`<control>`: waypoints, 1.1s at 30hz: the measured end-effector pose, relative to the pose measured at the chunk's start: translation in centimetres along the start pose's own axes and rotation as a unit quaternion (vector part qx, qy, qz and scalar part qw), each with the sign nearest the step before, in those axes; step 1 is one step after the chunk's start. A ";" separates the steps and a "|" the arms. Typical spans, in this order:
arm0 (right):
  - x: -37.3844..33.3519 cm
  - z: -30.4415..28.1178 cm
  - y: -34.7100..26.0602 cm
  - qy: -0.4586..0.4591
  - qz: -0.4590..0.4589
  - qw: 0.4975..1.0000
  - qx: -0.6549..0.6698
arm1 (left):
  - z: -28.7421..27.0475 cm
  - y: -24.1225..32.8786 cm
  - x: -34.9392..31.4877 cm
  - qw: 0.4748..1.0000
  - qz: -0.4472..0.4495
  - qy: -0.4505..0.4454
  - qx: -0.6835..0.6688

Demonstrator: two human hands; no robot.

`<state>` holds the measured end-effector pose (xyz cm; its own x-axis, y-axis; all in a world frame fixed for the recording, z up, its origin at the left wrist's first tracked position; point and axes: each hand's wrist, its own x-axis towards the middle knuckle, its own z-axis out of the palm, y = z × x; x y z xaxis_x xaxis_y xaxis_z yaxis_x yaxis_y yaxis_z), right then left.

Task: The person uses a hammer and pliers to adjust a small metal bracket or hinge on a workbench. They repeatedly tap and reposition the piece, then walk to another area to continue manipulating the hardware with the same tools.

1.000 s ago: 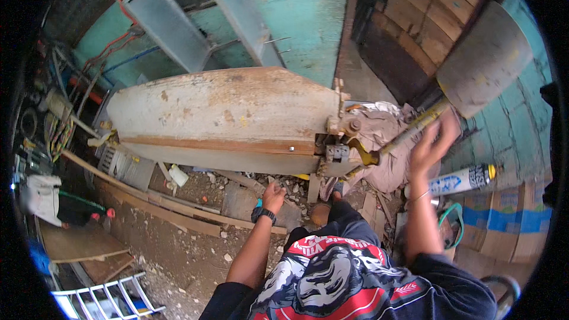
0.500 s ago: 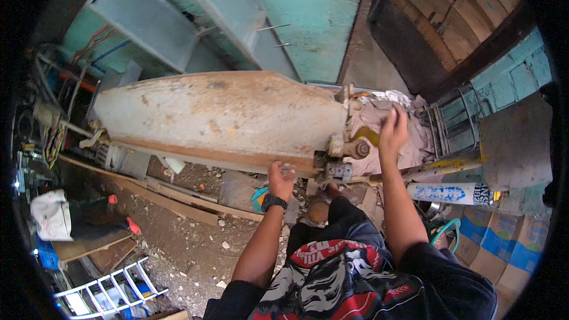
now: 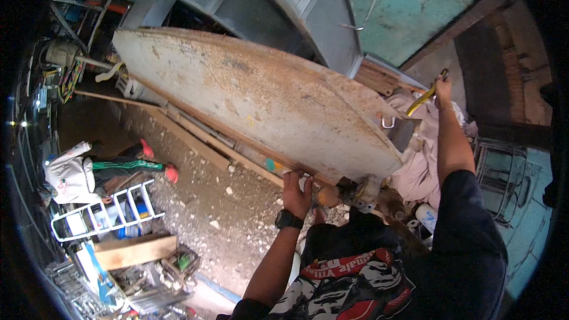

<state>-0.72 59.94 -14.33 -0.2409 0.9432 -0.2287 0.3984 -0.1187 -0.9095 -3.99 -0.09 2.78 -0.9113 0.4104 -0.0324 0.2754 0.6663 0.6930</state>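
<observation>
A long, weathered, whitish panel (image 3: 249, 106) with brown rust-like stains lies slantwise before me, broad and pointed in outline. My left hand (image 3: 296, 194), a dark watch on its wrist, is at the panel's near lower edge. Its fingers and thumb are bent together around something small that I cannot make out. Beyond the panel's right end, my right hand (image 3: 443, 93) is raised at the end of my outstretched arm. It is closed on a yellow strip (image 3: 419, 103) with a dark end sticking out above the fist. A small metal loop (image 3: 388, 122) shows near the panel's right end.
Pale pink cloth (image 3: 424, 154) is heaped right of the panel. Grey metal cabinets (image 3: 267, 12) stand behind. A person in a white top (image 3: 74, 178) is low down at the left, near a white ladder (image 3: 109, 210). Wooden planks (image 3: 189, 142) lie along rubble-strewn ground (image 3: 207, 219).
The view has swung to the right. My right hand has reached farther out to the right and now grips the yellow strip. My left hand stays by the panel's near edge.
</observation>
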 end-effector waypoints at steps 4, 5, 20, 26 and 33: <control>2.2 1.5 4.0 -0.062 0.015 0.994 -0.088 | 0.3 1.0 -0.3 1.000 -0.016 0.004 0.011; 1.9 2.2 5.1 -0.052 0.020 0.992 -0.113 | 0.3 1.1 -0.3 0.999 -0.023 0.007 0.023; 7.0 2.4 10.3 -0.077 -0.007 0.966 -0.247 | -1.5 -1.7 -4.4 0.991 -0.111 0.034 -0.060; 3.9 2.6 6.3 -0.094 0.067 0.967 -0.226 | -1.9 2.0 -1.1 0.982 0.006 0.001 0.189; 2.3 3.5 5.2 -0.090 0.085 0.972 -0.202 | -1.6 0.3 -1.0 0.982 -0.040 -0.052 0.177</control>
<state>-2.26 60.38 -20.83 -0.2783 0.8467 -0.4535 0.7520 -0.1017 -0.6513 -3.43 -1.28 4.17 -0.9029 0.3976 -0.1632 0.3103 0.8658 0.3925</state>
